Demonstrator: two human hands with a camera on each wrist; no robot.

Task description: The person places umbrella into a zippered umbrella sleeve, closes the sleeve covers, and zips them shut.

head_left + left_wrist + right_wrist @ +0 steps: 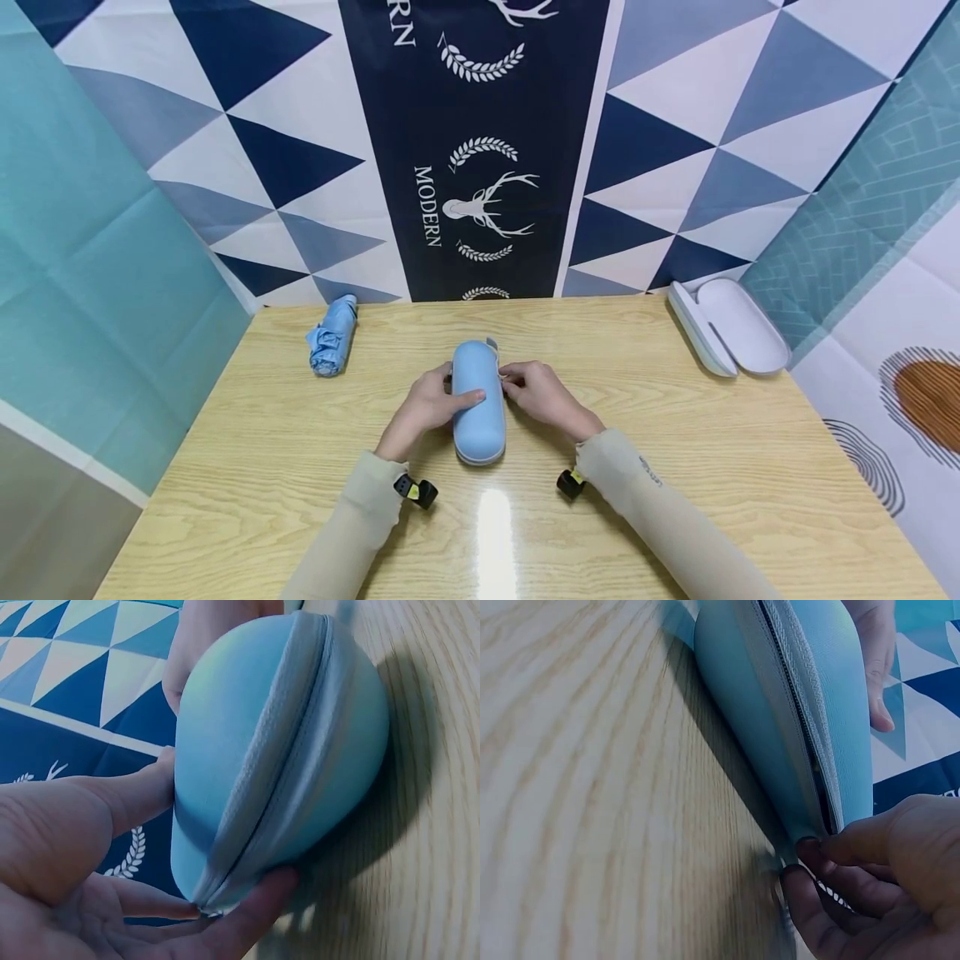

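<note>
As Left Hand (429, 402) Steadies Blue Case (478, 429), Right Hand (543, 392) Pinches at Its Zipper (795, 701)

Where beige sleeves (348, 521) reach in from the near side, we make out dark lettering (649, 471) on the right one, too small for us to read, and a small black camera (570, 484) at each wrist. Just beyond, the light-blue hard-shell case lies lengthwise on a wood-grain tabletop (225, 500), between the two hands. The left hand grips its side, thumb over the top shell; the right hand's thumb and finger close together at the zipper opposite, though we cannot tell whether they have the pull itself. Beside those fingertips, a dark gap shows in the seam.

Working the zipper appears to be the step in hand; which way, we cannot say. By our reading, the next move calls for a firm left hold and a pull kept along the curved track. We find no brand on the visible shell.

Farther back lie a folded blue umbrella (337, 329) at left and an open white case (745, 329) at right. Behind them, a navy wall panel (390, 208) reads "MODERN," printed sideways beside a stag's head (465, 207); higher up, we catch only a closing "RN."
</note>
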